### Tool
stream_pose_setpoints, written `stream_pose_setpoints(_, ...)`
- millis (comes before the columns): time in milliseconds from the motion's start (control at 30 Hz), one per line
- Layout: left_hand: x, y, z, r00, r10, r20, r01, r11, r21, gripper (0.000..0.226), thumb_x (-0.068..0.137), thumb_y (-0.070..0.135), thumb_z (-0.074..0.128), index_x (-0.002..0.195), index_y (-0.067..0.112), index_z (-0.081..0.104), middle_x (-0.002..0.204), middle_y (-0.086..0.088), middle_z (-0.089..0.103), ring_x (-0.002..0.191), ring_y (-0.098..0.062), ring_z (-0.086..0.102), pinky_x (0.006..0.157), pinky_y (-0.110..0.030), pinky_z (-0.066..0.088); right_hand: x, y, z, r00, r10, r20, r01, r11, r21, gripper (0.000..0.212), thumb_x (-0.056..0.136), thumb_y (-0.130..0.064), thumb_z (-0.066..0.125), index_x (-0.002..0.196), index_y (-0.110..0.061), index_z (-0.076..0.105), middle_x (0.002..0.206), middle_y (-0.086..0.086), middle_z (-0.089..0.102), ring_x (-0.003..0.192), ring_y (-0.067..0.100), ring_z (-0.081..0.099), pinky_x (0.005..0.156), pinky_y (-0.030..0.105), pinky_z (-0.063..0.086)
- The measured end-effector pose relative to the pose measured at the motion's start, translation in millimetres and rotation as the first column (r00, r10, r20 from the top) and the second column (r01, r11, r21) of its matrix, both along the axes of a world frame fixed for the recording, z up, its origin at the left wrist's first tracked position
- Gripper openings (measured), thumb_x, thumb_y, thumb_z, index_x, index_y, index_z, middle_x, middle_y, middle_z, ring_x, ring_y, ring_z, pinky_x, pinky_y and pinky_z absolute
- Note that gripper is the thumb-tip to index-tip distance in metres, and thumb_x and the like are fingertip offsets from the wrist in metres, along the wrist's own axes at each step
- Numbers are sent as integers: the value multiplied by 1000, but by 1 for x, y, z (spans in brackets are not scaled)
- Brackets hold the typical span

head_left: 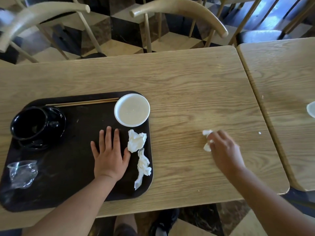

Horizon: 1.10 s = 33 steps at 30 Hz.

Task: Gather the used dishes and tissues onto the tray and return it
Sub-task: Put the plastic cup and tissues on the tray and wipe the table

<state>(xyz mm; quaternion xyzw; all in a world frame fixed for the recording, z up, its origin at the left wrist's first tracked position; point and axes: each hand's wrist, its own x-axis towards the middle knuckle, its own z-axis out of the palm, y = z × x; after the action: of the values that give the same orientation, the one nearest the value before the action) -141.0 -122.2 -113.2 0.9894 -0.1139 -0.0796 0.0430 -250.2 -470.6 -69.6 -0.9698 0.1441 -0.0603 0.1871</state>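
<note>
A dark brown tray (73,167) lies on the left of the wooden table (187,92). On it stand a black bowl (29,123) on a black saucer, a pair of chopsticks (81,102), a white bowl (132,109), a crushed clear plastic cup (22,173) and two crumpled white tissues (137,140) (143,167) along its right edge. My left hand (110,155) rests flat on the tray, fingers apart, beside the tissues. My right hand (225,150) is out on the table to the right, fingers closed around a crumpled white tissue (207,132); it is blurred.
A second table (286,79) abuts on the right, with a clear cup (311,109) at the frame edge. Small white scraps (259,133) lie near the table's right edge. Two wooden chairs (179,12) stand across the table. My shoes show below its near edge.
</note>
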Motion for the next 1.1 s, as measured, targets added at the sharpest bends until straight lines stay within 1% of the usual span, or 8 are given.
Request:
stream_pose_setpoints(267,-1,-2,1,1000,5,5,-5,1000,-16,73,94,45,46,156,15,21,167,-12,13,154,-35,6,119,-65,11,-116,74,5,862,460,-214,-408,880,245,34,61,6,79,73,-14,55,75,-1,50,59,14,49,48,28,50)
stream_pose_setpoints(333,-1,-2,1,1000,2,3,-2,1000,-13,73,94,45,46,156,15,21,167,-12,13,154,-35,6,119,-65,11,-118,69,10,832,497,-244,-407,848,340,29,72,-2,73,82,-23,55,81,-5,51,60,8,50,52,23,50)
stream_pose_setpoints(400,-1,-1,-1,1000,-3,8,3,1000,-7,74,94,46,46,156,15,20,167,-13,13,154,-35,5,119,-65,12,-102,48,16,875,414,-250,-295,866,403,24,85,-11,63,90,-32,54,89,-16,52,65,-1,53,59,11,45)
stream_pose_setpoints(500,0,-2,-2,1000,-2,3,2,1000,3,73,94,47,44,155,15,20,166,-13,12,154,-35,5,119,-65,12,-57,2,24,974,177,-142,-117,927,355,23,85,-4,65,84,-27,61,88,-17,54,72,-4,58,58,2,39)
stream_pose_setpoints(667,-1,0,-2,1000,6,6,-6,1000,-5,73,94,45,46,156,14,21,167,-12,12,154,-34,4,119,-65,12,9,-65,18,994,-60,-87,72,987,143,17,83,-3,63,87,-19,64,86,0,59,67,5,52,59,15,37)
stream_pose_setpoints(800,0,0,-3,1000,7,11,-7,1000,5,74,93,45,45,156,15,21,167,-12,12,154,-34,5,119,-65,13,32,-89,5,971,-224,-86,232,968,98,13,84,-4,63,92,-14,65,89,8,60,73,28,57,65,32,39)
stream_pose_setpoints(933,0,0,-2,1000,5,13,-5,1000,10,73,93,47,42,155,16,20,167,-12,12,154,-33,5,119,-64,13,36,-76,-8,963,-264,-61,267,962,61,17,85,1,62,100,-8,62,99,13,60,78,35,57,65,34,40)
stream_pose_setpoints(1100,-1,-1,-1,1000,3,19,-3,1000,7,73,93,48,41,155,16,19,166,-12,14,154,-35,7,119,-65,14,17,-46,-11,963,-270,15,269,962,54,8,85,3,62,87,-5,61,92,12,59,71,36,57,57,34,42)
